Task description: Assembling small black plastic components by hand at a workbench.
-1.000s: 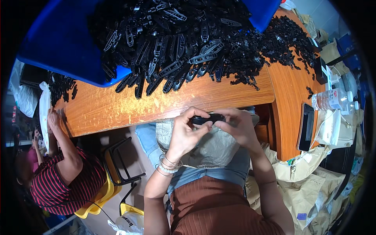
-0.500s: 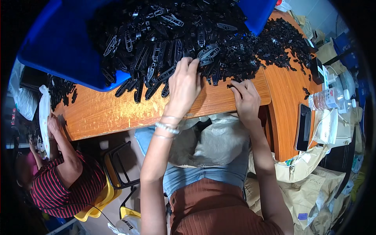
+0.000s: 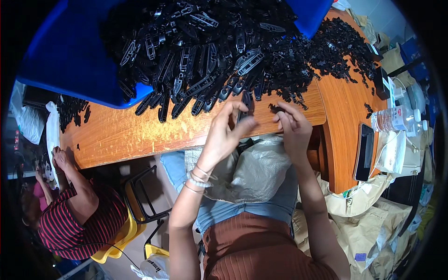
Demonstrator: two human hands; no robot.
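Observation:
A large heap of long black plastic parts spills from a blue bin onto the front of the wooden table. Just off its near edge, my left hand grips one long black plastic part by its lower end, the part standing roughly upright. My right hand, to the right, has its fingers bent together around a small black plastic piece at the fingertips. Smaller black pieces lie loosely above that hand. A grey woven sack rests over my lap below both hands.
The blue bin leans in from the upper left. Scattered small black clips cover the right tabletop. A phone and a clear plastic bottle lie at the right. A co-worker in a striped shirt sits at the left.
My left hand has drawn back from the heap toward me and now has a long black part in its fingers. My right hand has stayed nearby, its fingers curled further in.

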